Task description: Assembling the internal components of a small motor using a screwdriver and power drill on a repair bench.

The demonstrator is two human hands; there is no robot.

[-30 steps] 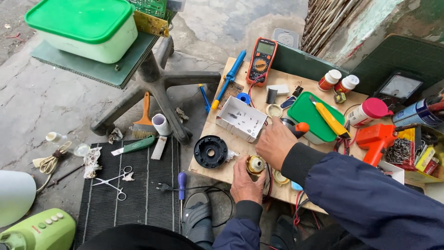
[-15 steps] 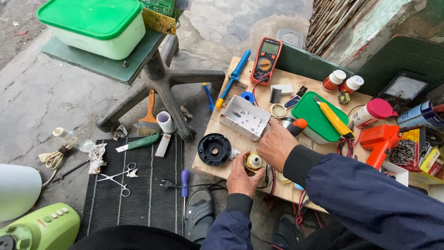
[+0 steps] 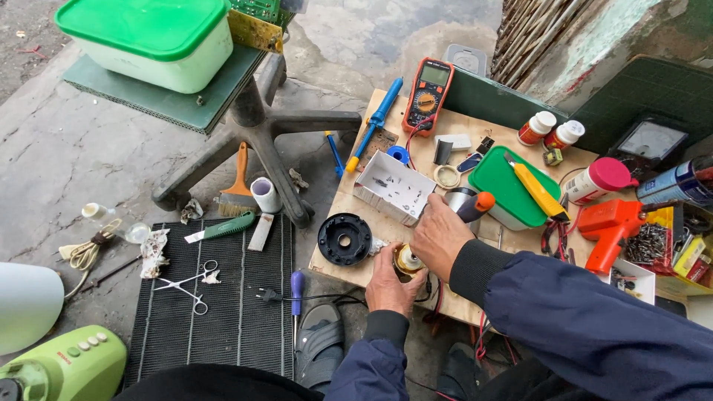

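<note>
My left hand [image 3: 392,286] grips a small round motor part with copper windings [image 3: 408,261] at the near edge of a low wooden board [image 3: 356,223]. My right hand [image 3: 440,236] sits just above it, closed around a tool with an orange and black handle [image 3: 475,206] that points down toward the part. A black round plastic housing [image 3: 344,239] lies left of my hands. A white open box with small screws [image 3: 394,186] stands just beyond them.
On the board: a red multimeter [image 3: 428,94], blue screwdriver [image 3: 375,122], green-lidded box [image 3: 512,184] with a yellow knife, orange glue gun [image 3: 610,226], small bottles. On the ground: black mat [image 3: 215,297] with scissors, chair base [image 3: 260,141], green tub [image 3: 148,37], green appliance [image 3: 63,367].
Both hands stay at the motor part. My right hand has shifted slightly, and the view has drifted a little.
</note>
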